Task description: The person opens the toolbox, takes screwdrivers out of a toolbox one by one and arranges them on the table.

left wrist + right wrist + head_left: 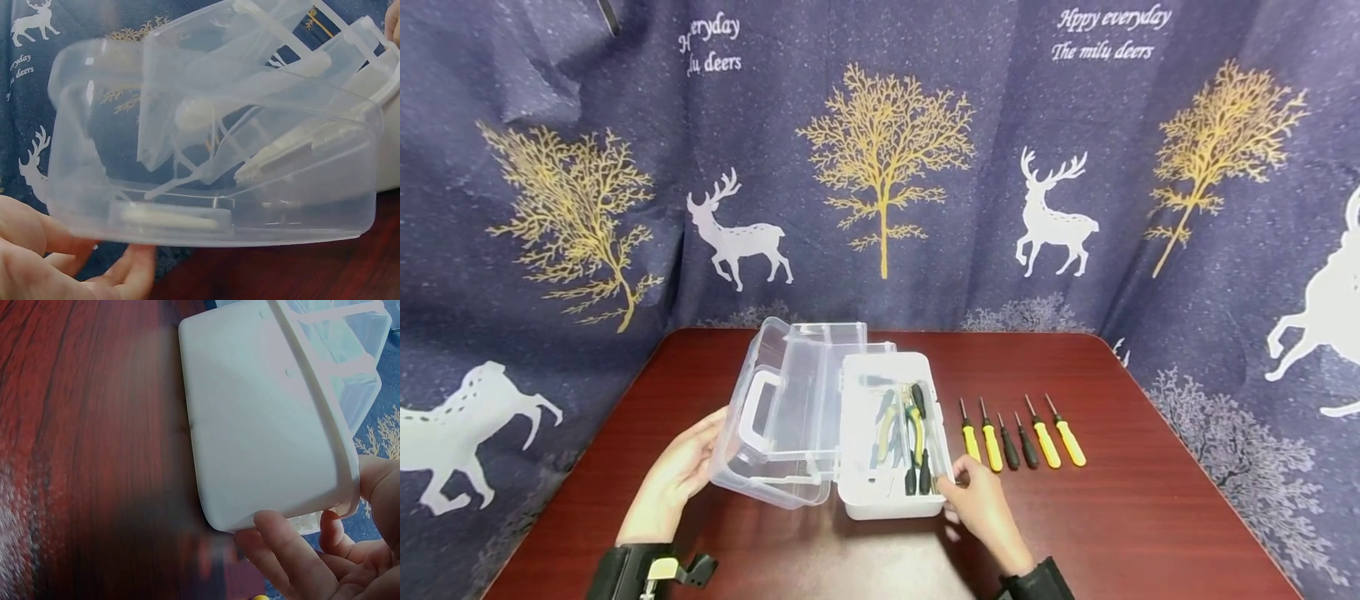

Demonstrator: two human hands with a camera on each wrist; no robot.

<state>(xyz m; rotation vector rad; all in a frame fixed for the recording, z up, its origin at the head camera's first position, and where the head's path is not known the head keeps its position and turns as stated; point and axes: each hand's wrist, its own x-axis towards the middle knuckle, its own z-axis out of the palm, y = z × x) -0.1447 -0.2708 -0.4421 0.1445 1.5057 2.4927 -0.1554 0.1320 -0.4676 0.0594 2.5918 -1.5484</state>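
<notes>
A white toolbox [891, 510] stands on the table, its clear plastic lid [752, 487] tipped over to the left with clear folding trays [808, 383] raised between. Inside the box lie pliers with yellow-and-black handles [916, 425] and black-handled tools [917, 475]. My left hand [688, 458] holds the outer edge of the lid; in the left wrist view its fingers [134, 275] meet the lid's rim. At the box's near right corner, my right hand [977, 500] grips the wall, thumb at the rim and fingers against the outside.
Right of the box, several screwdrivers lie in a row, some with yellow handles [1042, 444] and others with black handles [1027, 450]. The dark red table [1150, 517] backs onto a blue curtain [925, 308] printed with deer and trees.
</notes>
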